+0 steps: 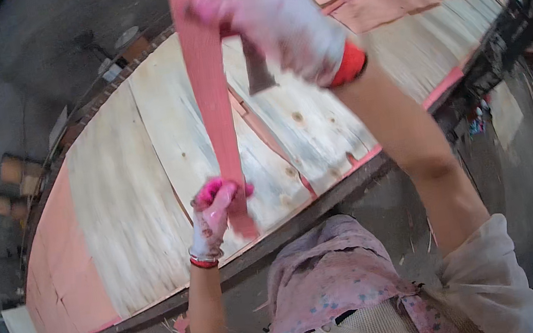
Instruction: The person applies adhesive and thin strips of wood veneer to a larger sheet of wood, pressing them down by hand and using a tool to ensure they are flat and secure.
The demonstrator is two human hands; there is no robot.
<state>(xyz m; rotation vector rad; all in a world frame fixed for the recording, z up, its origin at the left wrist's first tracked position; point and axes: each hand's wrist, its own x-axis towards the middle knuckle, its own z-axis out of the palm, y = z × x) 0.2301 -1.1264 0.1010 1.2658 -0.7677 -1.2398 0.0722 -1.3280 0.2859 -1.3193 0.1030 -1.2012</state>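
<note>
Head view: a dim room has a grey floor (511,159) around a long table (345,189) with a dark rim. Pale wood sheets (116,208) cover its middle, with pink sheets (60,270) at both ends. Brown boxes (12,168) stand beyond the far left. A pink strip (214,106) stretches above the table between two gloves. The right hand (287,24), blurred, grips its upper part under the thumb; the left hand (211,222) pinches its lower end, thumb against fingers. Pink scraps (181,325) litter the floor.
</note>
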